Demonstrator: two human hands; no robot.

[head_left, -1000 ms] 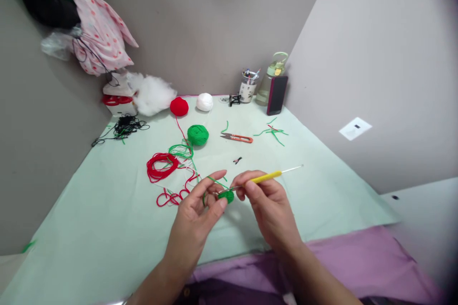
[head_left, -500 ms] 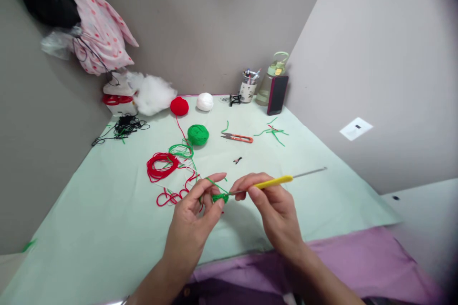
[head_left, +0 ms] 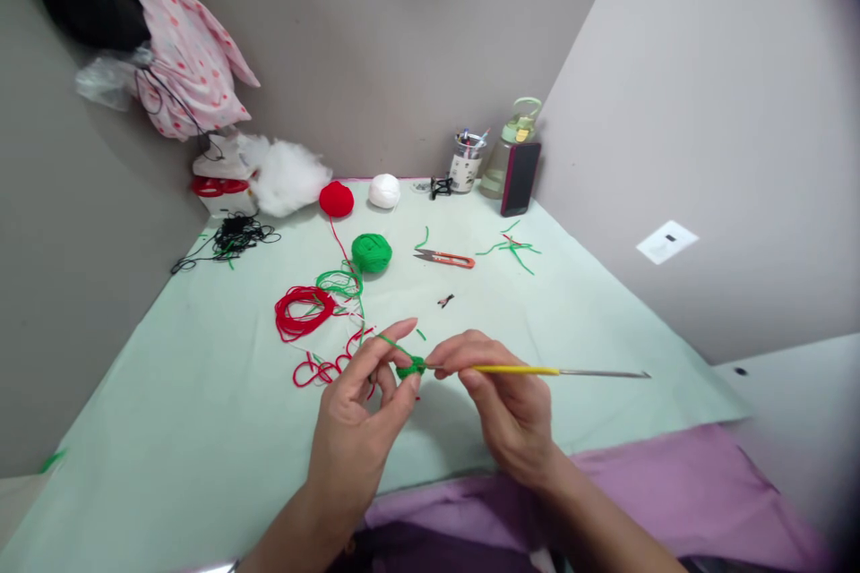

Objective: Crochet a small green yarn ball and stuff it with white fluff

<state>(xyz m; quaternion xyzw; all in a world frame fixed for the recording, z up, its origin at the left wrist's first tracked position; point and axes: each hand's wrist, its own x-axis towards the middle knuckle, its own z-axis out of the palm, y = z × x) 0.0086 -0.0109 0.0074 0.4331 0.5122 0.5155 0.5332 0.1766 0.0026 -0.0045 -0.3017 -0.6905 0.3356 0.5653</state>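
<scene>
So the left hand [head_left: 359, 416] has a little green crochet piece [head_left: 410, 367] pinched between thumb and fingers, index raised apart with green yarn [head_left: 395, 344] running off it. Right hand [head_left: 514, 412] is clamped on a yellow-handled hook [head_left: 520, 370], near end right at the piece's 3 o'clock. Clocking from that piece, between both hands: green ball [head_left: 372, 252] at 11, red coil [head_left: 282, 315] at 10, orange snips [head_left: 458, 260] toward 1. Tangled red loops [head_left: 322, 370] at 9 are partly blocked by the left hand.
</scene>
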